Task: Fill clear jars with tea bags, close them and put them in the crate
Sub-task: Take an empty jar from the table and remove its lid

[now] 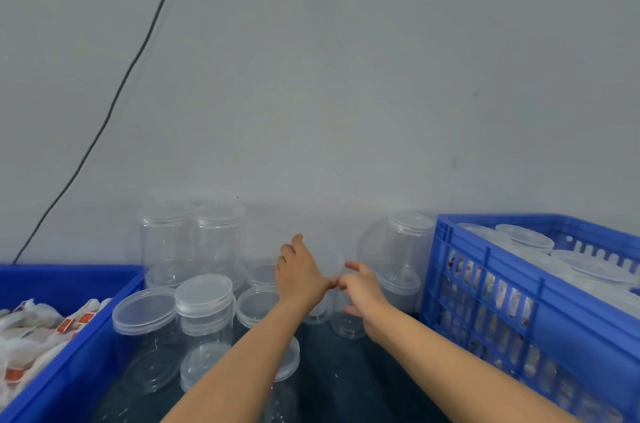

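Reaching among clear jars (207, 305) on the dark desk (346, 388), the left hand (301, 275) lies open atop one; the right hand (363, 294) curls its grip around another jar (346, 322). Tea bags (31, 336) fill a bin at nine o'clock; the crate (519, 291) stands at three o'clock.

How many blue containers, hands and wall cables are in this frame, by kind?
Blue solid bin holding tea bags: 1
Blue slotted crate: 1
Hands, left hand and right hand, reaching among clear jars: 2
Black cable on the wall: 1
Total: 5
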